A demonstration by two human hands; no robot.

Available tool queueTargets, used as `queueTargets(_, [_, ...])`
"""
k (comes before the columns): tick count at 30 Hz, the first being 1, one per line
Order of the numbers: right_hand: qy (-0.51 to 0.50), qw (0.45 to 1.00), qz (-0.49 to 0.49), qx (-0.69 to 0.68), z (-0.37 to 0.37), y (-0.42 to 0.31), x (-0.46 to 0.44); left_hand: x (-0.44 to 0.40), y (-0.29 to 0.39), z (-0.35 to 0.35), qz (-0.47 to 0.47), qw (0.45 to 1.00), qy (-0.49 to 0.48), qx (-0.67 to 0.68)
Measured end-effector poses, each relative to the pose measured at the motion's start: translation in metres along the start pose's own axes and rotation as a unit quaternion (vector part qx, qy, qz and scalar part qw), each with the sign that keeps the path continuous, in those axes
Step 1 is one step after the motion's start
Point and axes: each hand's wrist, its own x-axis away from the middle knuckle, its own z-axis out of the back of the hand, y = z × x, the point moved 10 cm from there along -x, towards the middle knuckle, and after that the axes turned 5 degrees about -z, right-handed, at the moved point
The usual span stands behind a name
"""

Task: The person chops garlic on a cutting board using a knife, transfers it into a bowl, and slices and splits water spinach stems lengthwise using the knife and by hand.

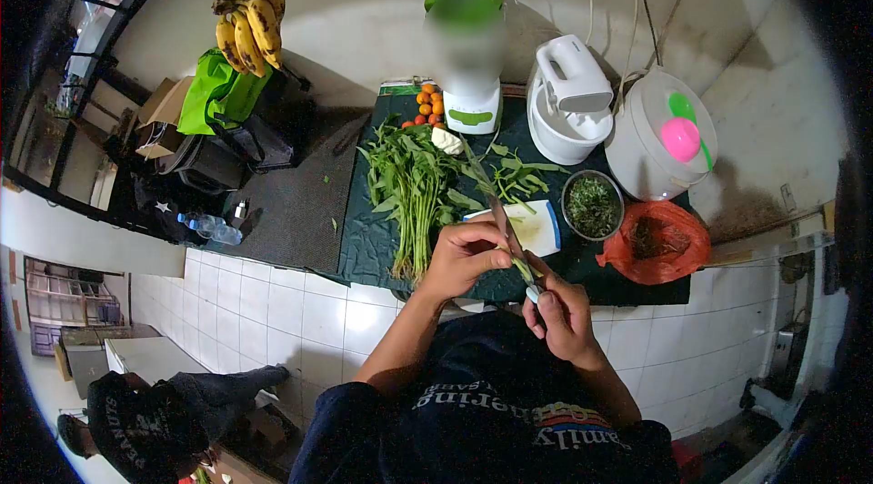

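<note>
My left hand (pixel 466 258) pinches a short pale-green stem (pixel 521 268) between thumb and fingers. Closed round the light-blue handle of a kitchen knife (pixel 498 209), my right hand (pixel 562 313) is just beside it. The blade points up and away, passing close to the stem and my left fingers. Below the blade, a white cutting board (pixel 542 234) with a blue edge lies partly hidden by my hands. A leafy bundle of greens with long stems (pixel 414 202) lies left of my hands. Loose leafy sprigs (pixel 516 176) lie beyond the board.
A metal bowl (pixel 593 205) of cut leaves and a red bag (pixel 664 247) sit at right. Behind stand a blender (pixel 472 106), a white mixer (pixel 571 88) and a lidded white container (pixel 641 134). Orange fruits (pixel 430 102) lie near the blender. Another person (pixel 145 429) is at lower left.
</note>
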Motion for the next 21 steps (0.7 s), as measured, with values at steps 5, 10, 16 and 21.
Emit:
queueTargets(5, [-0.009, 1.000, -0.002, -0.015, 0.001, 0.003, 0.000, 0.007, -0.017, 0.013, 0.086, 0.994, 0.065, 0.018])
queueTargets(10, [0.006, 1.000, 0.011, -0.011, 0.004, 0.001, 0.000, 0.004, -0.016, 0.014, 0.069, 0.996, 0.055, -0.008])
queueTargets(16, [-0.001, 1.000, -0.008, -0.027, 0.002, 0.004, -0.002, 0.001, -0.015, 0.009, 0.071, 0.997, 0.034, -0.002])
queueTargets(21, [0.003, 1.000, -0.006, -0.012, 0.002, 0.005, -0.003, 0.000, -0.016, 0.008, 0.072, 0.997, 0.029, -0.002])
